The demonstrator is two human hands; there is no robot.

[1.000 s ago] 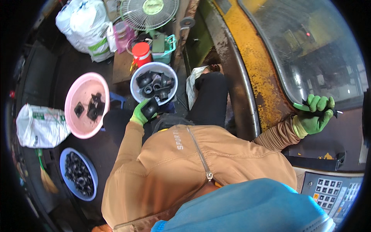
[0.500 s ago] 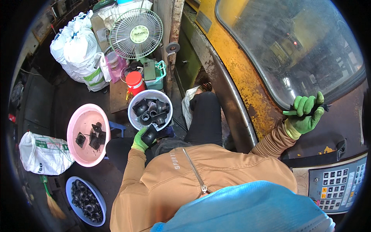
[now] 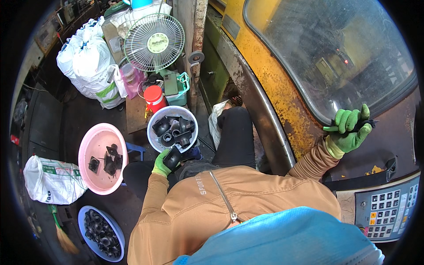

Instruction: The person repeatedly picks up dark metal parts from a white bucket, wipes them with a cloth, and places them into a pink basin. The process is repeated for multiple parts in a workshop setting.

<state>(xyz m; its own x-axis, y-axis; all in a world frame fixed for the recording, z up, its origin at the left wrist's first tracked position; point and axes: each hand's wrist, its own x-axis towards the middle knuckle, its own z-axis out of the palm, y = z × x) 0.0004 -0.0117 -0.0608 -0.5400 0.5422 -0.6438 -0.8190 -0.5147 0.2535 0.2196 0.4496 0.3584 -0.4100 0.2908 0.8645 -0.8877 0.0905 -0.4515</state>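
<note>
My left hand (image 3: 160, 164), in a green glove, grips a rounded black moulded part (image 3: 172, 158) close to my lap. Just beyond it stands a white basin (image 3: 152, 138) holding several similar black parts (image 3: 168, 139). Off to the right, my gloved right hand (image 3: 350, 131) is raised in front of the yellow machine's window, its fingers curled around a dark, thin-ended object (image 3: 372, 122). What kind of object that is, I cannot make out, as the fingers cover most of it.
On the left are a pink basin (image 3: 88, 182) with a few flat black pieces, a blue tub (image 3: 118, 229) full of black parts, and a white sack (image 3: 57, 181). A fan (image 3: 154, 42) and a red jug (image 3: 154, 98) stand ahead. A control panel (image 3: 384, 210) sits at right.
The view has shifted slightly. My left hand still holds the black part, turned a little, and my right hand stays raised in nearly the same place.
</note>
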